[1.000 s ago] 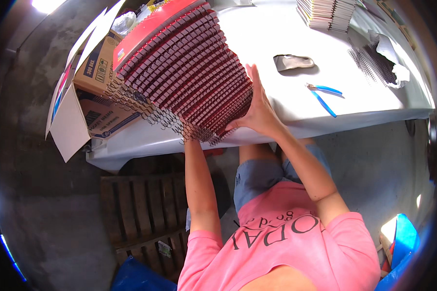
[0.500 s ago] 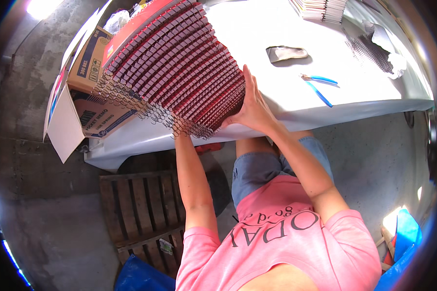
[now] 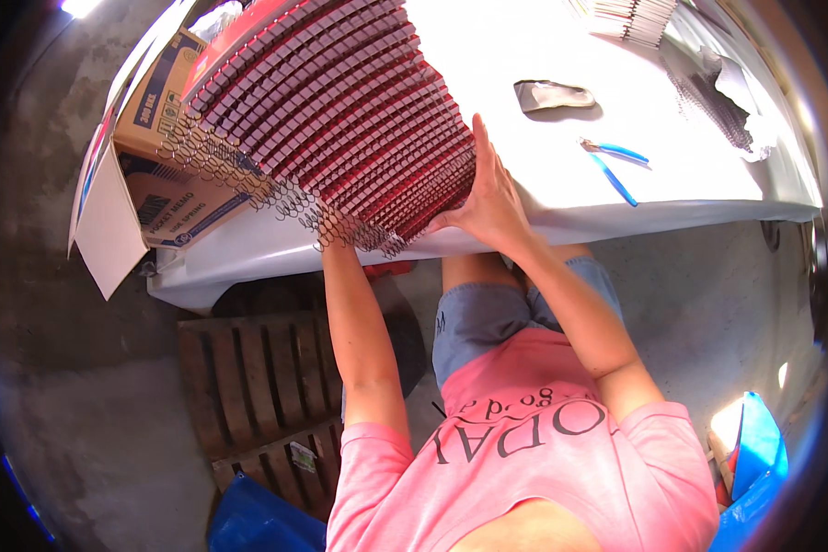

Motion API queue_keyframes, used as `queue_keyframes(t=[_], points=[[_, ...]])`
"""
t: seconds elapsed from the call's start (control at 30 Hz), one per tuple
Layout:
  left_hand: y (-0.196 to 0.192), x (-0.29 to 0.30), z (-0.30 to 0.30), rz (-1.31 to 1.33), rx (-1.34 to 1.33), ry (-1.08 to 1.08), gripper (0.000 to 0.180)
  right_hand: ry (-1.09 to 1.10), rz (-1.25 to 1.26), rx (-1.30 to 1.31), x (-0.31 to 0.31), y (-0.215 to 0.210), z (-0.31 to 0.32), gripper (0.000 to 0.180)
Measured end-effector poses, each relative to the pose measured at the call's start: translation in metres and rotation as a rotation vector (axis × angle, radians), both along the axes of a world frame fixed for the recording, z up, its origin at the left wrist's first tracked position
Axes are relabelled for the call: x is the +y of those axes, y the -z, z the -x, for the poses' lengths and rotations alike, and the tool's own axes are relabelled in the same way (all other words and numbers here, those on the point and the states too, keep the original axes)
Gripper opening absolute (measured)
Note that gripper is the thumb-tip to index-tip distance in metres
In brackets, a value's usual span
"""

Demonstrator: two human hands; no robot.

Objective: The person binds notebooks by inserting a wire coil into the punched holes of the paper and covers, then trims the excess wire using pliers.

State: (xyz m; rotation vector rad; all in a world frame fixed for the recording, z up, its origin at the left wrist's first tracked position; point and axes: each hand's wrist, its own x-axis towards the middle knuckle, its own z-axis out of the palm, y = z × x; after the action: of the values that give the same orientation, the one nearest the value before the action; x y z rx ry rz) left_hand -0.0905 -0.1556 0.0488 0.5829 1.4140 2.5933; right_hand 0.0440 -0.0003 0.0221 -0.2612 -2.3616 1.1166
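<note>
A large stack of red-covered, wire-bound notebooks [image 3: 340, 120] leans over the table's near left side, its rows of bindings facing me. Loose ends of the wire coils [image 3: 221, 161] stick out along the lower left edge. My right hand [image 3: 489, 198] braces the stack's right side, fingers stretched upward along it and thumb at the near corner. At the near edge, my left hand [image 3: 339, 232] is mostly hidden by the coils; its fingers do not show. On the table to the right lie blue-handled pliers [image 3: 616, 166], spread apart, beyond both hands.
Open cardboard boxes [image 3: 170, 198] stand left of the stack, one flap hanging outward. Farther back on the white table [image 3: 488, 55] are a grey shoe-like object [image 3: 554, 96], another bound stack [image 3: 630, 18] and dark mesh-like material [image 3: 713, 106]. A wooden pallet [image 3: 248, 368] lies on the floor at left.
The view has shifted slightly, so the pliers and grey object appear farther right and the boxes farther left. Both hands stay at the notebook stack.
</note>
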Motion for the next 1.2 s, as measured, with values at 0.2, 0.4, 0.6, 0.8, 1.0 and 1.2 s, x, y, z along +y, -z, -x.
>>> queue_keyframes(t=[0.2, 0.4, 0.6, 0.8, 1.0, 1.2], points=[[0.002, 0.002, -0.001, -0.014, -0.003, -0.01, 0.1, 0.02, 0.038, -0.017, 0.001, 0.004, -0.001, 0.15], [-0.01, -0.006, 0.005, -0.053, 0.002, 0.008, 0.101, -0.117, 0.182, 0.223, 0.018, -0.014, 0.002, 0.129], [-0.007, 0.001, 0.001, -0.057, -0.001, -0.009, 0.103, -0.068, 0.305, 0.225, -0.002, -0.035, 0.006, 0.097], [-0.007, 0.009, 0.0, -0.056, 0.007, -0.023, 0.104, -0.086, 0.334, 0.157, -0.002, -0.046, -0.002, 0.086], [-0.008, 0.0, 0.002, -0.05, 0.016, -0.034, 0.105, -0.086, -0.009, 0.137, 0.023, -0.041, -0.008, 0.096], [0.011, -0.04, -0.044, 0.114, 0.093, -0.082, 0.099, 0.228, -0.193, -0.507, 0.141, -0.037, -0.08, 0.092]])
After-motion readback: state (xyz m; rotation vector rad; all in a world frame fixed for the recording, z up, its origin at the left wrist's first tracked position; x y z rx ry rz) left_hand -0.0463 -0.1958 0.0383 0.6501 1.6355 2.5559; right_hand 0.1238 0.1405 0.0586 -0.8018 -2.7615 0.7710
